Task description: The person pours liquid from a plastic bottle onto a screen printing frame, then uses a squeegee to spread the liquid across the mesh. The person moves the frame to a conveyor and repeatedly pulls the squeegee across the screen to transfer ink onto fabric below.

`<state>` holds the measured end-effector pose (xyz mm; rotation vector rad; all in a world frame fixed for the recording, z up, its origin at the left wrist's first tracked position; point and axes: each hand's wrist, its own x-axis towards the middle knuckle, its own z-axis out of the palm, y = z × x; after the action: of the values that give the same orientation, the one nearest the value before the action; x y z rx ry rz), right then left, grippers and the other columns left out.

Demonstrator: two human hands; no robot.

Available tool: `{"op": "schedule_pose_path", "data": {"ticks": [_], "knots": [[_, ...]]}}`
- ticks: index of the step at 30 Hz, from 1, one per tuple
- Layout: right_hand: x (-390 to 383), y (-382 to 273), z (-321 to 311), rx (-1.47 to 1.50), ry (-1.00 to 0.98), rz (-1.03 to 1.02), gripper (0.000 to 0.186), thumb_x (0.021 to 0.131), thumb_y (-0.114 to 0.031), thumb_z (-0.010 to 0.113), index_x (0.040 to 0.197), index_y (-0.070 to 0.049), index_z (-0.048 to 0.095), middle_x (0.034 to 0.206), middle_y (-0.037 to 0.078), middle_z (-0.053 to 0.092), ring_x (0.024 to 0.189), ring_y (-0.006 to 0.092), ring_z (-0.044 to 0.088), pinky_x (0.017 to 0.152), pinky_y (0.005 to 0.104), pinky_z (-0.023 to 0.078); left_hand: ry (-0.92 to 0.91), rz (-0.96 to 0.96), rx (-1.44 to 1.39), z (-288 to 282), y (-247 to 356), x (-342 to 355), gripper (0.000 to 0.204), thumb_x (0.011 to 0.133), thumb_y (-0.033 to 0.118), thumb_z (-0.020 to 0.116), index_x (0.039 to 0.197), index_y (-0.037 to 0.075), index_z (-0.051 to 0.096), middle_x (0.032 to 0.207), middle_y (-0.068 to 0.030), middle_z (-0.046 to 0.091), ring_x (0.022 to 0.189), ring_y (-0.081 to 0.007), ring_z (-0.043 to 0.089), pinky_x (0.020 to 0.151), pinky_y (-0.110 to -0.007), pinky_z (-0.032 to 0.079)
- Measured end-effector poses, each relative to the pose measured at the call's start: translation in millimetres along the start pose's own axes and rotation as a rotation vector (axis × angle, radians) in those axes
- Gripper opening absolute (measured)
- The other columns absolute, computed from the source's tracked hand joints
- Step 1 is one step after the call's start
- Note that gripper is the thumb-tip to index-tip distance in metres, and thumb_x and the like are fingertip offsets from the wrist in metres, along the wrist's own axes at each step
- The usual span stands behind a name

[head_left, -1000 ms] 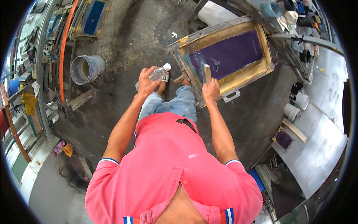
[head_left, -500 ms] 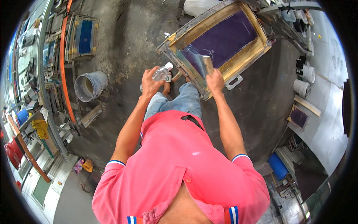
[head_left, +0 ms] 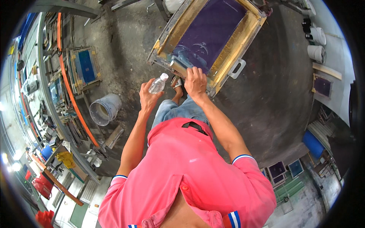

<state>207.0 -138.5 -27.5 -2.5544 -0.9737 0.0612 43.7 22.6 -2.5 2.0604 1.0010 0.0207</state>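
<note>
A wooden-framed printing screen point(head_left: 238, 45) with dark purple mesh point(head_left: 213, 26) lies in front of me, tilted on its stand. A wet, bluish patch spreads over the mesh's near left corner, beside a pale printed figure. My right hand point(head_left: 195, 81) is wrapped round a short, flat-bar squeegee point(head_left: 178, 67) at the screen's near end. Whether its edge touches the mesh, I cannot tell. To the left, my left hand point(head_left: 147, 95) grips a clear plastic bottle point(head_left: 156, 86) with a white cap, held upright and apart from the screen.
A white bucket point(head_left: 105, 109) stands on the floor to the left. Beyond it are stacked framed screens point(head_left: 85, 67) and a rack with an orange upright point(head_left: 71, 93). A white handle point(head_left: 237, 68) sticks out at the screen's right side. White pails point(head_left: 316, 53) stand at far right.
My right hand has moved left and turned the squeegee down from upright to lying nearly level at the screen's near end. The bottle has stayed in my left hand. My view has shifted.
</note>
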Motion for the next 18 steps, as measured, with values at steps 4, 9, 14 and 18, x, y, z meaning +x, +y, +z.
{"op": "schedule_pose_path", "data": {"ticks": [4,9,14,18], "knots": [[8.7,44.2,-0.1,-0.031,-0.08,0.067,0.011,0.075,-0.006,0.062,0.086,-0.007,0.063,0.091,0.01,0.062,0.09,0.0305,0.061,0.075,0.0439,0.051,-0.042,0.001,0.049,-4.7,0.2,0.3,0.07,0.06,0.018,0.084,0.127,0.012,0.065,0.111,-0.0174,0.061,0.104,-0.0353,0.063,0.09,-0.043,0.051],[49.2,82.1,-35.7,0.02,-0.153,0.081,0.018,0.076,-0.007,0.064,0.093,-0.002,0.066,0.097,0.014,0.066,0.096,0.0332,0.064,0.086,0.0444,0.053,-0.05,0.043,0.037,-10.0,-2.0,5.4,0.072,0.06,0.018,0.084,0.129,0.011,0.064,0.112,-0.0177,0.061,0.105,-0.0357,0.062,0.091,-0.044,0.051],[60.8,90.3,-47.0,0.02,-0.141,0.053,0.031,0.078,-0.008,0.063,0.108,-0.001,0.068,0.104,0.014,0.067,0.102,0.0343,0.064,0.09,0.0444,0.052,-0.026,0.06,0.021,-9.9,-6.8,2.8,0.072,0.059,0.02,0.085,0.127,0.01,0.065,0.111,-0.0164,0.062,0.104,-0.034,0.063,0.091,-0.042,0.05],[65.7,78.5,-55.9,0.053,-0.153,0.129,0.035,0.078,-0.008,0.062,0.111,-0.001,0.067,0.108,0.015,0.067,0.106,0.0353,0.063,0.092,0.0453,0.052,-0.017,0.039,0.01,-11.5,-15.9,-7.9,0.071,0.059,0.022,0.086,0.127,0.01,0.065,0.11,-0.0159,0.064,0.104,-0.0334,0.064,0.091,-0.042,0.05]]}}
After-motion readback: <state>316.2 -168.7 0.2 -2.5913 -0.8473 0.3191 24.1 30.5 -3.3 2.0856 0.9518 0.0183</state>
